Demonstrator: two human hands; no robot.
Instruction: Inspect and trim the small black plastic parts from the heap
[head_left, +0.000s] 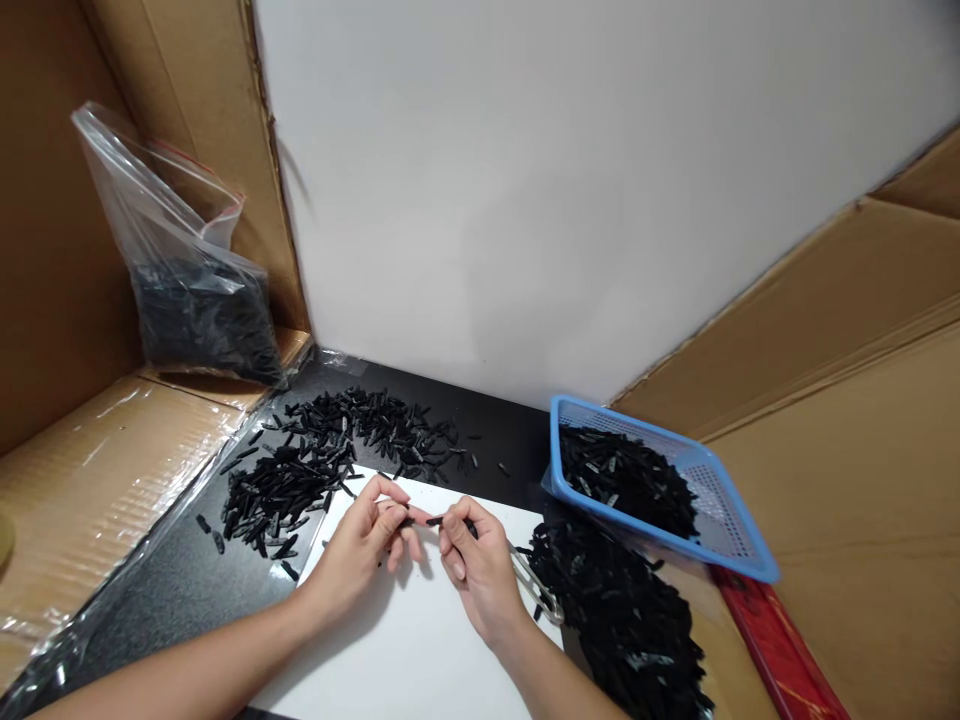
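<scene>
Over the white sheet [420, 640], the left hand [360, 550] and right hand [476, 565] are pinching the two ends of a small black plastic piece [426, 520] between narrowed fingertips, the right also carrying metal tweezers [536, 590]. It is looking light, stiff and slim, likely best gripped at its ends. Farther off, loose black pieces [330, 450] and a blue basket [731, 530] are lying.

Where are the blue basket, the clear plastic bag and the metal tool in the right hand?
blue basket [739, 545]: head view, bare mesh floor near its right corner.
clear plastic bag [142, 215]: head view, upper transparent wall.
metal tool [541, 598]: head view, end sticking out behind the right hand [480, 565].
</scene>
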